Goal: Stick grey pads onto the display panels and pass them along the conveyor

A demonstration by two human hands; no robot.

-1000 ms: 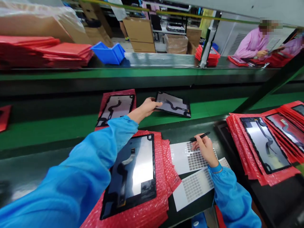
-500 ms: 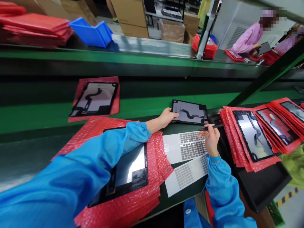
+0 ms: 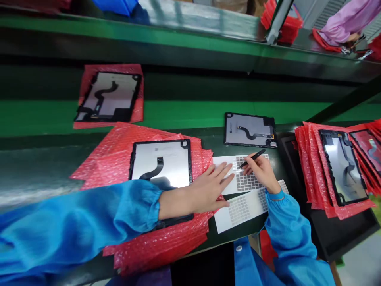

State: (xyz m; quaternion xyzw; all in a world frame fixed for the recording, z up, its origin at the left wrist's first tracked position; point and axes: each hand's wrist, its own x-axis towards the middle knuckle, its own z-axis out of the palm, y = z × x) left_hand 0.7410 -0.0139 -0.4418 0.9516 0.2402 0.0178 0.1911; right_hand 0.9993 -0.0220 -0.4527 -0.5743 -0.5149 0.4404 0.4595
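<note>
My left hand [image 3: 210, 186] lies with fingers spread on the white part of the upper sticker sheet [image 3: 250, 180]. Black tweezers [image 3: 254, 157] are pinched in my right hand [image 3: 259, 171], their tip down on the small grey stickers of that sheet. Below it, a second sticker sheet [image 3: 222, 220] lies at a slant. Behind the sheets rests a tablet screen panel [image 3: 235, 137] with a black ribbon cable, touched by neither hand. Under my left forearm, another screen panel [image 3: 162, 155] sits on red bubble-wrap bags [image 3: 104, 159], partly hidden by the sleeve.
A further panel [image 3: 119, 93] lies on a red bag at the back left. To the right, red bags with screen panels [image 3: 342, 167] stand over a black tray [image 3: 336, 234]. A green-edged ledge [image 3: 178, 35] runs across the back, with a co-worker's pink sleeve [image 3: 348, 22] beyond.
My left hand has let go of the rear screen panel and come down flat onto the sticker sheet. My right hand has brought the tweezers' tip onto the stickers. The view has tilted downward.
</note>
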